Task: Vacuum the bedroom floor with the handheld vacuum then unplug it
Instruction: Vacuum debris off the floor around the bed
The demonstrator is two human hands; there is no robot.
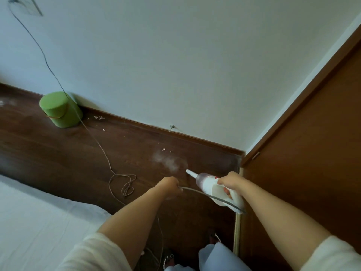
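My right hand (230, 181) grips the handle of a white handheld vacuum (210, 185). Its narrow nozzle points up-left, just above the dark wooden floor (58, 153), near a pale dusty patch (170, 162). My left hand (170, 185) holds the vacuum's grey cord (205, 194) a short way from the vacuum's rear. The rest of the cord loops on the floor, runs past a green cylinder and climbs the wall to an outlet (29, 6) at the top left. Small white crumbs (98, 117) lie along the baseboard.
A green cylindrical container (60, 109) stands against the wall. A brown wooden door (312, 153) fills the right side. White bedding (39, 222) covers the lower left. A small hook (171, 127) sits on the baseboard.
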